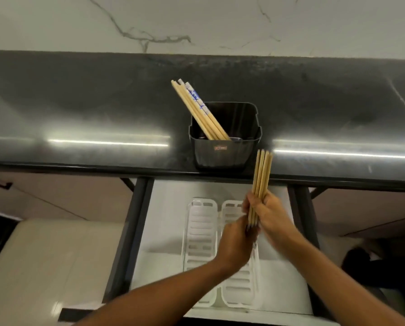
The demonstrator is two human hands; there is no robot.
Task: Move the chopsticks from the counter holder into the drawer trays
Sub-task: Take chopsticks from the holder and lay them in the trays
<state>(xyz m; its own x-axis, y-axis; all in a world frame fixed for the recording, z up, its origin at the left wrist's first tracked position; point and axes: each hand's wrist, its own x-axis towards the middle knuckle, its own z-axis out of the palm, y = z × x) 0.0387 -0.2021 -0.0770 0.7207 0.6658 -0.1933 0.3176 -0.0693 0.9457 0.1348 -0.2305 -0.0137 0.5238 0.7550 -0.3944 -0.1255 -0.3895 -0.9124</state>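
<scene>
A black holder (225, 151) stands at the front edge of the dark counter (102, 109). Several chopsticks (196, 107), wooden ones and blue-patterned white ones, lean to its left inside it. Below, an open drawer (166, 220) holds two white slotted trays (200, 245) side by side. Above the right tray, my right hand (271, 215) grips a bundle of wooden chopsticks (262, 170) held upright. My left hand (235, 241) closes around the lower ends of the same bundle.
A marble wall (196, 22) rises behind the counter. Dark drawer rails (128, 231) run on both sides of the drawer. A pale cabinet surface (44, 267) lies at lower left, and a dark object (361, 262) sits at lower right.
</scene>
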